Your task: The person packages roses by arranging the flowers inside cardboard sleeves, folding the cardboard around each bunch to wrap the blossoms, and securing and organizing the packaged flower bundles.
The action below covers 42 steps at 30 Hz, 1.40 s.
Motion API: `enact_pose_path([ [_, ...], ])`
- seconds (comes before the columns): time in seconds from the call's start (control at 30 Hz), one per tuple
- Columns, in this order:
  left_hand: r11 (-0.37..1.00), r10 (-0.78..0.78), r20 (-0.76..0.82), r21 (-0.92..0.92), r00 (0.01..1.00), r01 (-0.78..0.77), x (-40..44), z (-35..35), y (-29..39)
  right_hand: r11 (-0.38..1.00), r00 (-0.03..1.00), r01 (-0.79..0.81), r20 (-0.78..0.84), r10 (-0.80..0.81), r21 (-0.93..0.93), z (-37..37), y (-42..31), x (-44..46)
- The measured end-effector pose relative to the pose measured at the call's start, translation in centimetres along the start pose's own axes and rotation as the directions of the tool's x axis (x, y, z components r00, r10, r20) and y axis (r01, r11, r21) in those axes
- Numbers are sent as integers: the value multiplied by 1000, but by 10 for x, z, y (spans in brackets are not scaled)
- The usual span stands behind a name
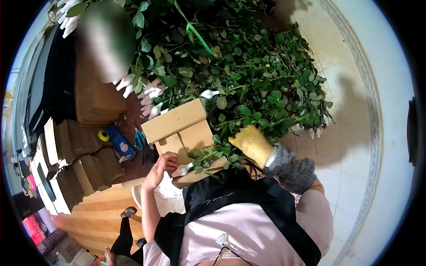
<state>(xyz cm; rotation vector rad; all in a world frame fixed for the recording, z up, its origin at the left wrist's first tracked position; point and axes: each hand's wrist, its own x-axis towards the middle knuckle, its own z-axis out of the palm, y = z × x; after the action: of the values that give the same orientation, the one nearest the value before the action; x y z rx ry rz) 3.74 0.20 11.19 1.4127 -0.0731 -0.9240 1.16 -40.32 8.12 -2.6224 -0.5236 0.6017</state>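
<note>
My bare left hand [163, 167] has its bent fingers on the left edge of a folded cardboard piece [195, 134] with a ribbed upper flap. Beside these fingers, a rose bud in a white net sleeve [182, 170] lies on the cardboard, its leafy stem [211, 158] running right. My right hand [253, 144], in a yellow glove with a grey knitted cuff, is curled among leaves at the right of the cardboard. What its fingers hold, if anything, is hidden. A large heap of leafy rose stems [266, 80] lies beyond both hands.
Cardboard stacks [95, 99] stand at the left, near blue-handled scissors [139, 139], a blue box [120, 142] and a yellow tape roll [103, 135]. More netted buds [151, 95] edge the heap. Another person's leg [124, 237] shows at the lower left. Tiled floor [344, 146] lies right.
</note>
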Motion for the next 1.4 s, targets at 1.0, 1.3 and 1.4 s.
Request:
enact_pose_path([
  [1.0,657,407,-232,746,883,-106,-14,58,-11,862,963,162,-114,-244,-481,-56,-56,27],
  [1.3,213,535,-43,973,844,-85,-9,65,22,992,988,109,-102,-116,-70,0,-36,23],
  [1.4,451,399,-69,883,914,-130,0,57,9,880,977,-18,197,-86,474,-30,-5,25],
])
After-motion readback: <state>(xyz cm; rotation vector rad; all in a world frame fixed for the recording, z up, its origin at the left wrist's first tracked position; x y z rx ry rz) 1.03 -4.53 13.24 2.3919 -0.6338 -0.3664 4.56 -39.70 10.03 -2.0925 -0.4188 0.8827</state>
